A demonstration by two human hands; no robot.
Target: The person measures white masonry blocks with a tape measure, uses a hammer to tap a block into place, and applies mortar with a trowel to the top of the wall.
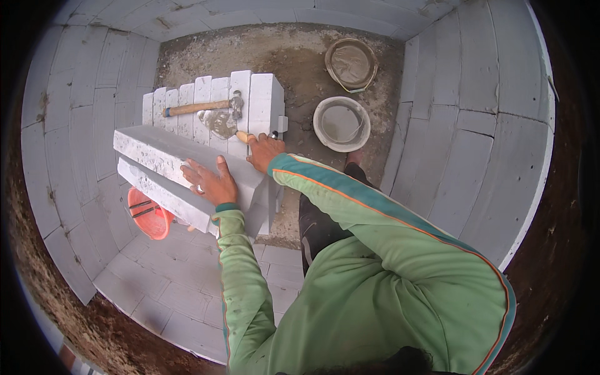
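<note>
My left hand [212,181] lies spread on the edge of a long white masonry block [144,149], a ring on one finger. This block is on top of a stack, with a second long block [156,185] below it on the near side. Fingers curled, my right hand [265,154] is at the block's far right edge. A small dark tip sticks up by its knuckles; what it belongs to is hidden. Touching or just beside those fingers is the wooden handle of a mortar-smeared trowel [219,124]. A wooden-handled hammer [199,108] lies behind it on a row of upright blocks [186,95].
Two round tubs of grey mix, one nearer [341,124] and one farther [351,64], stand on the dirt floor [290,53] to the right. An orange bucket [150,215] is left of the stack. Pale block walls [437,150] enclose the space. My foot is beside the nearer tub.
</note>
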